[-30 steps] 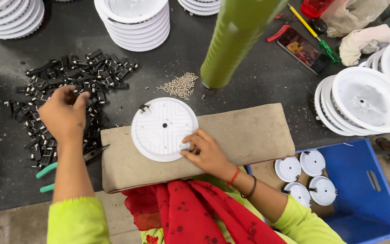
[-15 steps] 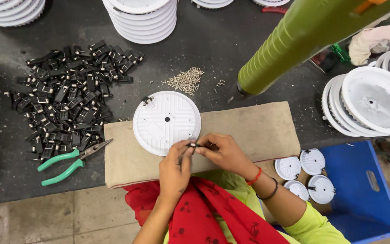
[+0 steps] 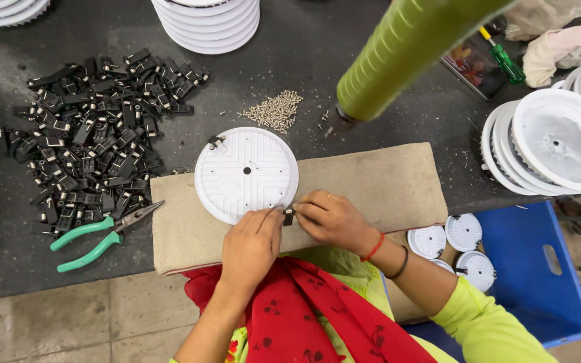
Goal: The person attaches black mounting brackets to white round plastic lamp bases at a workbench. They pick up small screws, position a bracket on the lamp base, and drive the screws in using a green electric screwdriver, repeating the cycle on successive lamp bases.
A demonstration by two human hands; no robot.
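Item: small black clip, pinched between the fingertips of both hands at near rim of white round plate. Plate lies on beige cloth pad, just beyond the fingers.

L hand: fingers curled tight, tips closed on clip from its left. R hand: thumb + forefinger closed on same clip from its right. No gap showing either side.

Risks (judged): clip is tiny and held by tips only, so a slip could drop it onto pad or into lap. Plate sits loose on pad; a push at the rim could shift it off line.

Count:
- plate in work: 1, w/ 1 black clip already on its far-left rim.
- loose black clips, pile far left of fingers: too many to count.
- screws, small heap beyond plate: dozens, not countable.
- green-handled pliers: 1, left of L hand.
- green cylinder: 1, beyond R hand.
- green screwdriver: 1, far right.
- white plate stacks: approx. 3 in view, cropped.
- blue crate, right of R arm: 4 small white discs visible.
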